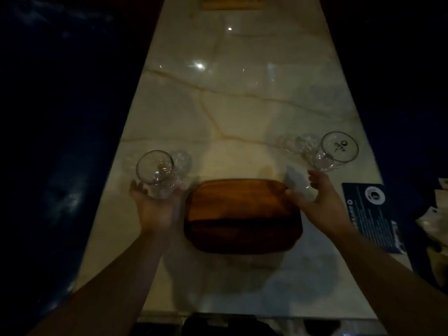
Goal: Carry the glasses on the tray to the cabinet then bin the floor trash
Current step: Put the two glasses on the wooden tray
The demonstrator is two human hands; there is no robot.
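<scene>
A brown wooden tray (pixel 242 214) lies bare on a pale marble table (pixel 237 98), near its front edge. My left hand (pixel 155 204) is left of the tray, its fingers wrapped around the base of a clear glass (pixel 156 173) that is tilted with its mouth toward me. My right hand (pixel 317 202) is right of the tray and grips the base of a second clear glass (pixel 337 151), also tilted, with a small printed mark visible through its mouth. Both glasses are off the tray. The scene is dim.
A dark blue printed card (pixel 371 214) lies at the table's right edge, with pale paper items (pixel 434 221) beyond it. A light wooden object (pixel 230 2) sits at the table's far end. Both sides of the table are in darkness.
</scene>
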